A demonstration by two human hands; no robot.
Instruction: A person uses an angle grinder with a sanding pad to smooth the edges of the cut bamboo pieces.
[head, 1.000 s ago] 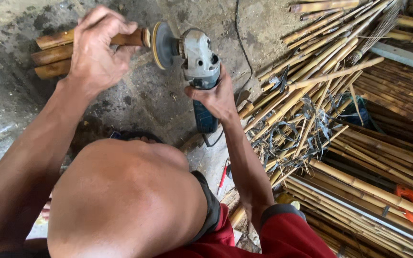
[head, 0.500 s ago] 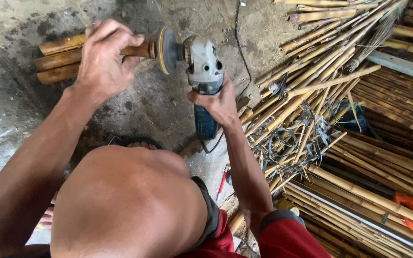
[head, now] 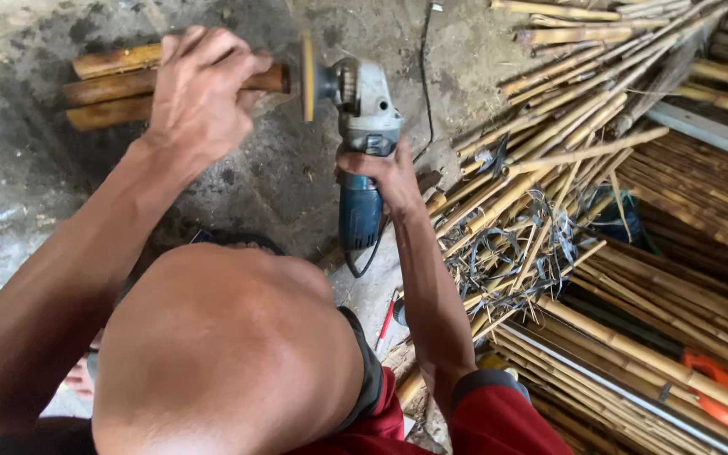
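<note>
Upper left, left hand (head: 200, 93) grips bamboo pole (head: 120, 84); right hand (head: 389, 173) presses angle grinder (head: 364, 126) disc against its end

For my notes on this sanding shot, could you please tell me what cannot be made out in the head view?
- Short brown bamboo stick: its middle is hidden under the left hand.
- Yellow sanding disc of the blue and grey angle grinder: seen edge-on, face hidden.
- Grinder grip: covered by the right hand.
- Orange tool among the canes: partly buried.

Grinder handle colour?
Blue handle on the angle grinder, grey head; head view shows it best.
</note>
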